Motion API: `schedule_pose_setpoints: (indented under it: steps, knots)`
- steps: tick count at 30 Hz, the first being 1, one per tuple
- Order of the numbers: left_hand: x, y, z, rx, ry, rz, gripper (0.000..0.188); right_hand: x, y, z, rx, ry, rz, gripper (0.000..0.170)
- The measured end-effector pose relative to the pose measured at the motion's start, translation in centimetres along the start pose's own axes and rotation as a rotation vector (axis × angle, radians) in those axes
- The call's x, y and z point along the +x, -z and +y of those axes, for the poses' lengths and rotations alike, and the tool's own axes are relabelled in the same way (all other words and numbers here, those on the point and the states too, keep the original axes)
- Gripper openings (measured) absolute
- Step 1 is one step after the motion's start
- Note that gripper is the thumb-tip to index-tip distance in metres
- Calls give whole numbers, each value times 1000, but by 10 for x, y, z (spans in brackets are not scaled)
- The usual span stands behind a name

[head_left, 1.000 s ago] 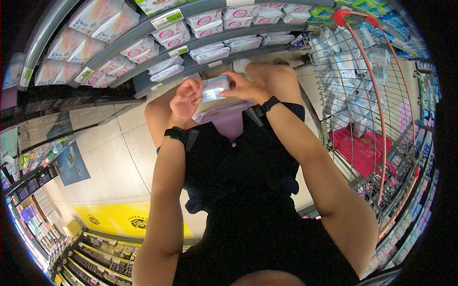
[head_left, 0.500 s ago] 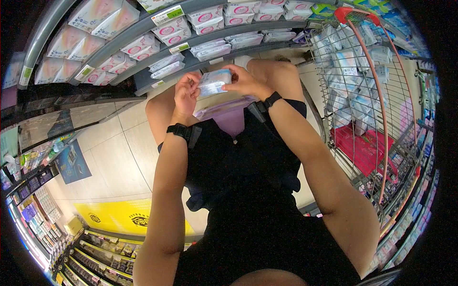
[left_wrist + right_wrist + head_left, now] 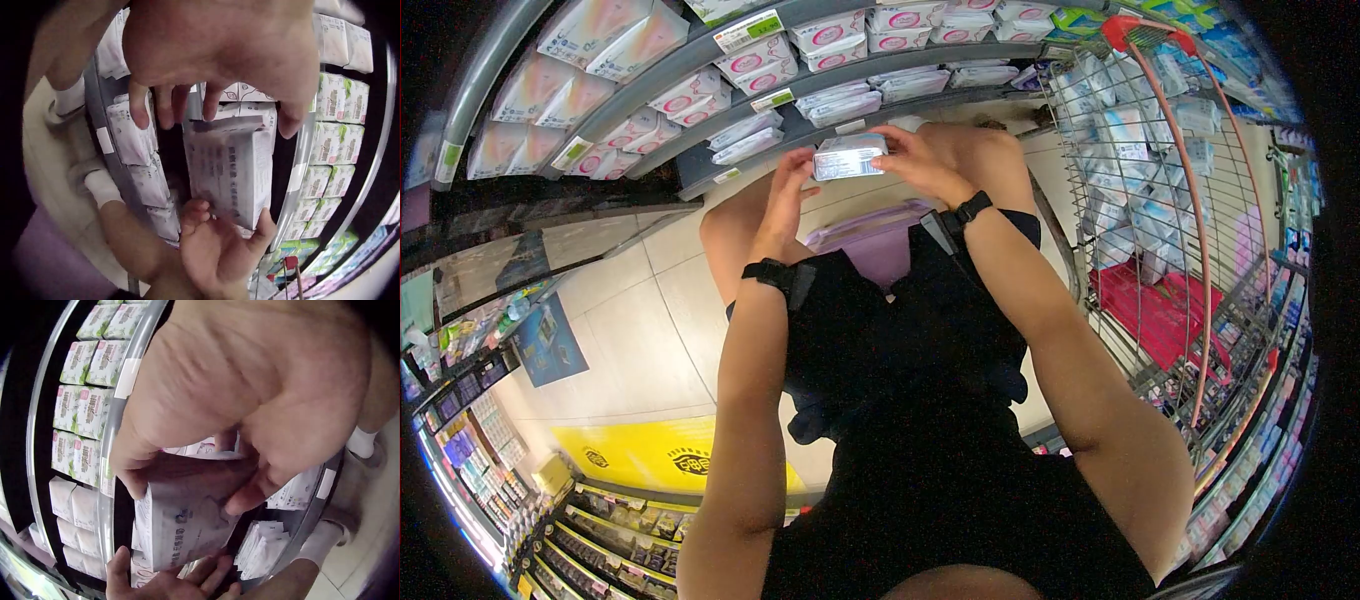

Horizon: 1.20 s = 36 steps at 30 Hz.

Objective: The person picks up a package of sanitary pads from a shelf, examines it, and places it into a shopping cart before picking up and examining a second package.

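Note:
A small white and pale-blue pack of sanitary pads point(image 3: 850, 163) is up in front of the shelf, its printed long side towards me in the head view. My right hand point(image 3: 922, 168) grips its right end, thumb on the near side and fingers round the back. At the other end, the fingertips of my left hand point(image 3: 785, 200) are right at the pack's edge. In the left wrist view this left hand point(image 3: 219, 50) has its fingers and thumb spread apart over the pack point(image 3: 231, 169). The right wrist view shows my right hand point(image 3: 250, 381) pinching the pack point(image 3: 187, 512) from above.
Shelves point(image 3: 815, 128) stacked with similar packs run along the front. A wire shopping cart point(image 3: 1170, 200) on the right holds many pale packs and a red bag point(image 3: 1155, 310). My bent knees point(image 3: 990, 165) are either side of a lilac stool-like thing point(image 3: 880, 255).
The pack has risen slightly and turned so its printed side faces me. My left fingers have changed from a loose curl beside the pack to being spread at its left end.

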State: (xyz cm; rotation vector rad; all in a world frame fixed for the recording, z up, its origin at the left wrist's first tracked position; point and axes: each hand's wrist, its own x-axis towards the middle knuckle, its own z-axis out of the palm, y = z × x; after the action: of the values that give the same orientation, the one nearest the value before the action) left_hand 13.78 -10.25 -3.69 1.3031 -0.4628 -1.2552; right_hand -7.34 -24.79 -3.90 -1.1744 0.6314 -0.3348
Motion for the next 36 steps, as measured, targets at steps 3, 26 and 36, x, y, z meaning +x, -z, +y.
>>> schedule_pose_setpoints:
  steps: [3,26,36]
  knots:
    - [-7,-17,8,77,41,-35,49,2,2,6,150,-49,-6,53]
    - [2,-6,5,61,-8,148,41,7,3,10,460,-87,73,30]
    - [-2,-6,7,-16,4,52,34,7,5,13,351,-80,38,34]
